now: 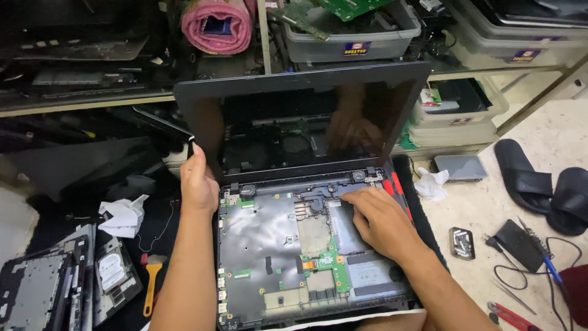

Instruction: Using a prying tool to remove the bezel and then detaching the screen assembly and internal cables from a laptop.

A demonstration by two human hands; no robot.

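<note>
Gripping the screen's (306, 122) left edge, the left hand (197, 181) is closed around the black bezel at about 9 o'clock of the laptop (294, 202). The right hand (380, 220) lies flat and released on the opened base (269, 257), fingers (352, 195) stretched toward 10 o'clock and touching the grey metal near the hinge bar; it grasps nothing.

The laptop sits at the middle of the view on a dark mat (422, 208). Its keyboard cover is off, showing the grey shield, a green board (327, 263) and a fan area (313, 202). The base's long axis runs from 6 to 12 o'clock, its hinge end pointing to 12; the front edge is near the person. The screen stands upright from the hinge, tilted slightly back, its long axis running 9 to 3 o'clock and its dark glass facing the person, mirroring the hands.

At 8 o'clock lie a crumpled tissue (125, 214), a hard drive (110, 270) and a yellow-handled brush (150, 285). At 3 o'clock lie another tissue (432, 184), a small grey device (462, 167) and black sandals (548, 184). At 4 o'clock sit a small box of parts (462, 242), a black charger (520, 242) and red pliers (511, 315). At 12 o'clock, shelves hold grey bins (349, 34) and a pink roll (217, 24).
</note>
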